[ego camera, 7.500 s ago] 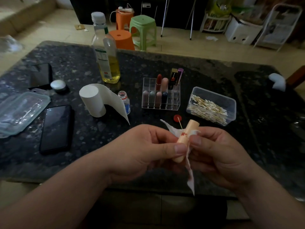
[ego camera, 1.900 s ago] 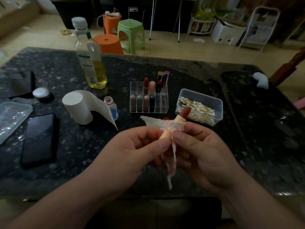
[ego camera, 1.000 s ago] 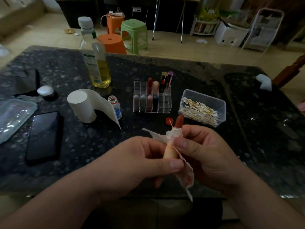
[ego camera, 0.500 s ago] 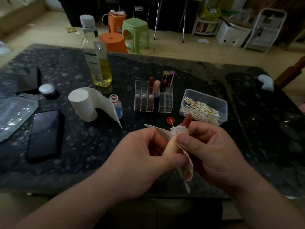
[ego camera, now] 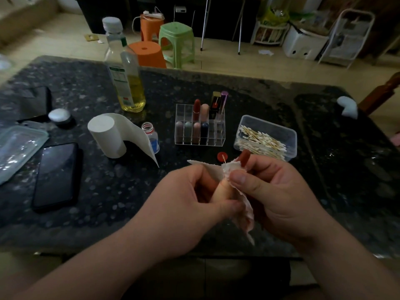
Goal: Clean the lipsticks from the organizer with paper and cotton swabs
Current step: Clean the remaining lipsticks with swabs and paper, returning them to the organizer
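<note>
My left hand [ego camera: 186,198] grips the peach tube of an open lipstick [ego camera: 219,191], whose dark red tip [ego camera: 245,158] points up and away. My right hand [ego camera: 275,191] pinches a stained piece of paper [ego camera: 242,204] around the tube just below the tip, with a thin cotton swab stick [ego camera: 224,159] poking out beside it. Behind the hands stands the clear organizer [ego camera: 200,132] with several lipsticks in it. A clear box of cotton swabs [ego camera: 265,138] sits to its right, a paper roll [ego camera: 108,135] to its left.
On the dark stone table [ego camera: 108,191] are an oil bottle [ego camera: 125,72], a small open bottle [ego camera: 151,137], a red cap [ego camera: 220,155], a phone [ego camera: 56,174], a clear lid [ego camera: 17,148] and a white round object [ego camera: 59,115]. Stools stand beyond the far edge.
The lipstick went from capped to open with its red tip showing. Over the last second the hands rose slightly and the paper slid up against the base of the tip.
</note>
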A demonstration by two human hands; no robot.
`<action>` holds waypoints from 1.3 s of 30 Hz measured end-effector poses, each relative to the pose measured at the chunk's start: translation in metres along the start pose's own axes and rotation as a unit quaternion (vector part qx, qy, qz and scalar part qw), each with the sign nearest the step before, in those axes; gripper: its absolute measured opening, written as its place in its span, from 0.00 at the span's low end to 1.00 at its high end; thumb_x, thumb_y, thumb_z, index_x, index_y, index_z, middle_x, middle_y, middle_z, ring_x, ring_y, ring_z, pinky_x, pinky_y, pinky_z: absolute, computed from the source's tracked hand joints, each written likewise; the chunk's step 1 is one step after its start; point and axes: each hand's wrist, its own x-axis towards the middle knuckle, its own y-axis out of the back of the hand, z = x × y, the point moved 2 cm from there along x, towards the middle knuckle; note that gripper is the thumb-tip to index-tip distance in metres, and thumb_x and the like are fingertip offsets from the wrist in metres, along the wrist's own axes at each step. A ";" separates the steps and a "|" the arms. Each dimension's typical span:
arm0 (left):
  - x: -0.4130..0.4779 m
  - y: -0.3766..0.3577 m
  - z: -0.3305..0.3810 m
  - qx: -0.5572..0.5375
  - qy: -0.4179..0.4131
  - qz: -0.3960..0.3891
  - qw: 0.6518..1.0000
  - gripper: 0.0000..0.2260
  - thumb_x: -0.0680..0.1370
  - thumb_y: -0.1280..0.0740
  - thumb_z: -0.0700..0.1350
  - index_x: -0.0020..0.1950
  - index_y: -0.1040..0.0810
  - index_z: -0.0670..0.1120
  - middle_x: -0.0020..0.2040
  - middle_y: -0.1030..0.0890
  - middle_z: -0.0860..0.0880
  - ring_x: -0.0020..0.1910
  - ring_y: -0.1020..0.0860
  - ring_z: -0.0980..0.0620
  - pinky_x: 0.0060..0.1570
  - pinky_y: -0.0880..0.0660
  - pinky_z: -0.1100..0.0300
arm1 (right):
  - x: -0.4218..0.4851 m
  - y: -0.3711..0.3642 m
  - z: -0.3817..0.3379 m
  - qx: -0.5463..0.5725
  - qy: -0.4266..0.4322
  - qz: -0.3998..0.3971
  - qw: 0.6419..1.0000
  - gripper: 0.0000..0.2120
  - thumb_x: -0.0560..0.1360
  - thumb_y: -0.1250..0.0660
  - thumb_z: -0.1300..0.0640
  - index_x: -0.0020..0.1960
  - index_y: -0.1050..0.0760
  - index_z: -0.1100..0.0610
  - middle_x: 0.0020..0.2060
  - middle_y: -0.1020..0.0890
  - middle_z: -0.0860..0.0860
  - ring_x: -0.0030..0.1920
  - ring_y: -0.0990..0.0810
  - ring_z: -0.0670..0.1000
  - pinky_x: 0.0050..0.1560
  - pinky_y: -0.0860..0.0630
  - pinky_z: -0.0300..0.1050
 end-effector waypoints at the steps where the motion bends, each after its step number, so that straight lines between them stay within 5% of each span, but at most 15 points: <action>1: 0.001 -0.001 -0.001 0.012 0.001 0.000 1.000 0.13 0.67 0.22 0.58 0.47 0.19 0.57 0.45 0.15 0.59 0.42 0.17 0.59 0.42 0.19 0.63 | -0.001 -0.001 -0.001 -0.004 -0.001 0.003 1.000 0.05 0.69 0.24 0.52 0.41 0.16 0.52 0.40 0.16 0.54 0.41 0.16 0.52 0.41 0.21 0.45; 3: 0.003 0.000 -0.005 -0.006 0.021 -0.070 0.997 0.17 0.66 0.24 0.62 0.50 0.18 0.57 0.47 0.15 0.57 0.45 0.16 0.57 0.47 0.18 0.56 | -0.002 -0.002 -0.003 -0.003 -0.012 0.011 1.000 0.03 0.69 0.26 0.53 0.41 0.16 0.52 0.39 0.16 0.54 0.40 0.16 0.52 0.39 0.21 0.45; 6: 0.004 0.002 -0.006 -0.158 0.042 -0.191 0.968 0.12 0.77 0.30 0.57 0.53 0.15 0.52 0.52 0.14 0.49 0.47 0.18 0.53 0.46 0.21 0.56 | -0.003 -0.003 -0.007 0.023 -0.023 0.004 0.999 0.04 0.72 0.25 0.57 0.43 0.17 0.57 0.36 0.17 0.59 0.33 0.16 0.52 0.30 0.21 0.41; 8: 0.003 0.004 -0.006 -0.159 0.034 -0.178 0.970 0.14 0.79 0.33 0.54 0.55 0.15 0.46 0.51 0.14 0.46 0.45 0.18 0.52 0.45 0.22 0.60 | -0.004 -0.004 -0.009 0.042 -0.024 -0.006 0.999 0.03 0.73 0.28 0.60 0.43 0.18 0.59 0.34 0.17 0.60 0.28 0.18 0.50 0.26 0.23 0.39; 12: 0.003 0.004 -0.004 -0.032 -0.001 -0.052 0.998 0.12 0.68 0.26 0.57 0.49 0.16 0.55 0.47 0.14 0.55 0.46 0.16 0.56 0.49 0.18 0.54 | -0.004 -0.003 -0.008 0.014 -0.025 0.023 0.999 0.02 0.70 0.24 0.57 0.39 0.16 0.54 0.37 0.16 0.56 0.38 0.15 0.52 0.37 0.19 0.44; 15: 0.001 -0.001 -0.001 -0.005 -0.006 0.020 1.000 0.13 0.66 0.21 0.56 0.47 0.19 0.57 0.45 0.15 0.59 0.42 0.17 0.58 0.44 0.17 0.59 | -0.003 -0.004 -0.006 -0.019 -0.015 0.035 0.999 0.02 0.70 0.26 0.57 0.39 0.16 0.52 0.37 0.16 0.54 0.38 0.16 0.51 0.37 0.20 0.44; 19: 0.005 -0.001 -0.008 -0.088 0.023 -0.099 0.991 0.14 0.70 0.26 0.61 0.51 0.17 0.56 0.50 0.14 0.52 0.49 0.16 0.52 0.48 0.19 0.53 | -0.002 -0.003 -0.008 -0.007 -0.022 0.036 0.999 0.03 0.68 0.28 0.55 0.37 0.16 0.52 0.36 0.16 0.54 0.37 0.16 0.50 0.36 0.21 0.43; 22: 0.004 0.001 -0.009 -0.205 0.040 -0.166 0.964 0.12 0.79 0.31 0.53 0.54 0.15 0.47 0.52 0.14 0.43 0.48 0.18 0.46 0.45 0.22 0.56 | -0.002 -0.003 -0.008 0.035 -0.035 0.026 0.998 0.04 0.69 0.29 0.57 0.38 0.17 0.56 0.34 0.17 0.58 0.31 0.17 0.51 0.29 0.22 0.41; 27: 0.001 0.003 -0.005 -0.151 -0.020 -0.088 0.984 0.09 0.74 0.28 0.48 0.52 0.13 0.49 0.49 0.13 0.49 0.50 0.14 0.49 0.45 0.20 0.60 | -0.002 -0.001 -0.009 0.047 -0.058 -0.003 0.997 0.04 0.66 0.27 0.58 0.38 0.17 0.58 0.37 0.15 0.59 0.37 0.15 0.54 0.35 0.19 0.46; 33: -0.010 0.000 0.002 -0.019 -0.042 0.066 0.997 0.08 0.68 0.23 0.51 0.45 0.18 0.56 0.43 0.15 0.55 0.41 0.16 0.52 0.40 0.16 0.54 | -0.002 0.004 -0.007 -0.048 -0.021 -0.019 0.998 0.06 0.70 0.27 0.57 0.44 0.16 0.59 0.33 0.17 0.58 0.22 0.26 0.47 0.21 0.31 0.36; 36: -0.010 0.000 0.002 -0.040 -0.026 0.050 0.998 0.10 0.67 0.23 0.53 0.45 0.18 0.54 0.44 0.14 0.54 0.40 0.16 0.52 0.39 0.17 0.56 | -0.002 0.005 -0.006 -0.033 -0.023 -0.013 0.999 0.07 0.67 0.25 0.57 0.42 0.16 0.59 0.33 0.17 0.61 0.22 0.24 0.48 0.20 0.30 0.36; 39: -0.004 0.003 0.000 -0.189 0.007 -0.028 0.981 0.13 0.64 0.23 0.52 0.44 0.15 0.48 0.45 0.13 0.46 0.41 0.14 0.50 0.38 0.19 0.61 | -0.002 0.005 -0.003 0.030 -0.030 -0.055 0.998 0.11 0.67 0.24 0.58 0.47 0.16 0.62 0.36 0.17 0.60 0.27 0.20 0.48 0.23 0.28 0.35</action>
